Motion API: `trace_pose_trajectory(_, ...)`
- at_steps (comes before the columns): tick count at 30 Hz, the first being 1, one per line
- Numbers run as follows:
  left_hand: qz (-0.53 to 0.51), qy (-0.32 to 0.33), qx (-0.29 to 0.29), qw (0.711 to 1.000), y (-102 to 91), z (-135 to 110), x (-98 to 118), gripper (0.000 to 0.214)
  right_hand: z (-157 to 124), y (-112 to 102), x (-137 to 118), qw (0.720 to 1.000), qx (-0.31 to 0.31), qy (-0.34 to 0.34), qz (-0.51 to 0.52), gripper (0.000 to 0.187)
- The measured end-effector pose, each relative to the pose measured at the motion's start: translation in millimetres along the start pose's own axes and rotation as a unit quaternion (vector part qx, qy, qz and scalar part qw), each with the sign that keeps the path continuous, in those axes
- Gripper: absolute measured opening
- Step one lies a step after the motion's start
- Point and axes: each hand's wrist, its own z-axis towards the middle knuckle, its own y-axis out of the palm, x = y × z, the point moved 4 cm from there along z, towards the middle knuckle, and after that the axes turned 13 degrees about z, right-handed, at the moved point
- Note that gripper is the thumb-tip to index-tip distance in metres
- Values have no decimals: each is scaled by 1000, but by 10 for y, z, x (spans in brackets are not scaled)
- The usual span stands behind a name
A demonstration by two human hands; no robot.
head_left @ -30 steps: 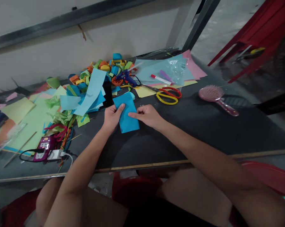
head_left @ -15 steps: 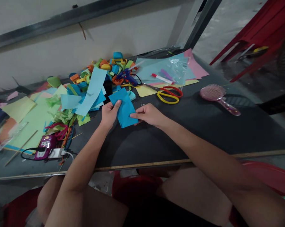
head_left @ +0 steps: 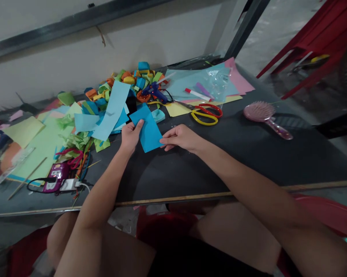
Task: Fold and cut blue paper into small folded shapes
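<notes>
The blue paper rectangle hangs between both hands just above the dark bench, its long axis slanting away to the left. The left hand pinches its left edge, while the right hand pinches the near right corner.

Both bare forearms reach forward over the table edge. The left hand has its thumb lying flat and fingers curled under; the right hand pinches, apparently between thumb and forefinger, knuckles up, just right of the left.
</notes>
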Motion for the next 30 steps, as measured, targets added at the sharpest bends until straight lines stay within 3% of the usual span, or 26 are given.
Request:
trace_pose_trajectory(11, 73, 5, 62, 995, -66, -36, 56, 62, 5, -16, -48, 999, 32, -2, -24, 28)
trace_pose_trajectory(21, -16, 15, 8, 1000, 7, -68, 133, 61, 67, -22, -15, 994, -20, -62, -88, 33)
trace_pose_trajectory(26, 2, 27, 23, 999, 1, -88, 135, 59, 42, 44, -15, 996, -49, -16, -66, 33)
trace_pose_trajectory(30, 15, 25, 45, 999, -12, -94, 123, 62, 11, 65, -32, 999, -33, 2, -41, 35)
